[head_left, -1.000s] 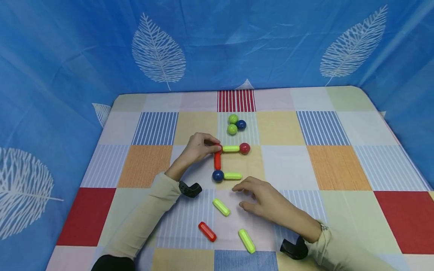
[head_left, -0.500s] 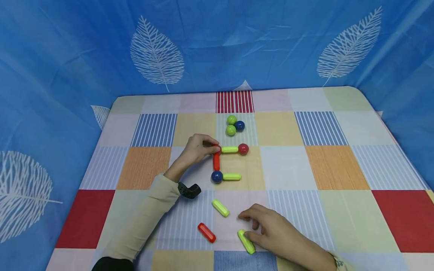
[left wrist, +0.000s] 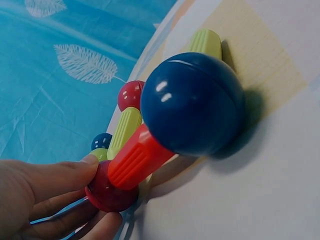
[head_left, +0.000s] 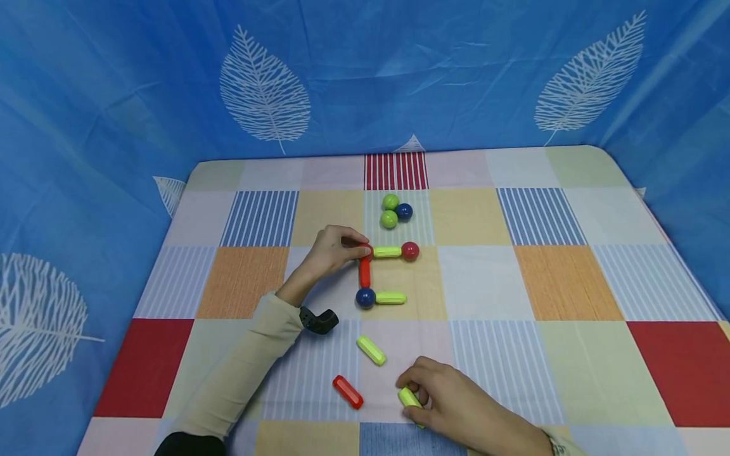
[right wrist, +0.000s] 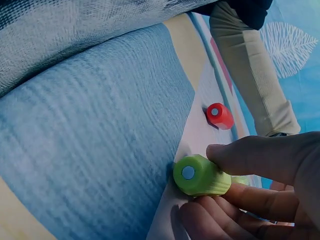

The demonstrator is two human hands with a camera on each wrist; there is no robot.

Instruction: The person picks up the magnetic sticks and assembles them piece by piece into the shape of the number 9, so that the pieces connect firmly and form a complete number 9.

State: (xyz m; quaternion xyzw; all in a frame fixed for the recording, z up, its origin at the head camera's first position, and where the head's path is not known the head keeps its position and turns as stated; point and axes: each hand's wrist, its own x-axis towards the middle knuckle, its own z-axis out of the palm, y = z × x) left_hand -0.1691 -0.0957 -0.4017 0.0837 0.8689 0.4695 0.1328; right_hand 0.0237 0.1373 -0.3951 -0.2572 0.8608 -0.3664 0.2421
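My left hand (head_left: pixel 333 250) pinches a red ball (left wrist: pixel 111 186) at the far left corner of a joined shape. From that ball a yellow-green rod (head_left: pixel 387 252) runs right to another red ball (head_left: pixel 410 251). A red rod (head_left: pixel 364 273) leads toward me to a dark blue ball (head_left: pixel 365 297), which carries a second yellow-green rod (head_left: pixel 391 297) with a free right end. Lower right, my right hand (head_left: pixel 450 402) pinches a loose yellow-green rod (right wrist: pixel 200 175) between thumb and fingers, low over the cloth. A metal disc shows in that rod's end in the right wrist view.
Another yellow-green rod (head_left: pixel 371 350) and a red rod (head_left: pixel 348 392) lie loose left of my right hand. Behind the joined shape sit two green balls (head_left: pixel 389 219) and a dark blue ball (head_left: pixel 403 211). A blue curtain (head_left: pixel 399 69) stands along the table's back and sides.
My right hand has come toward me from beside the joined shape and taken hold of the nearest yellow-green rod. My left hand stays on the red ball.
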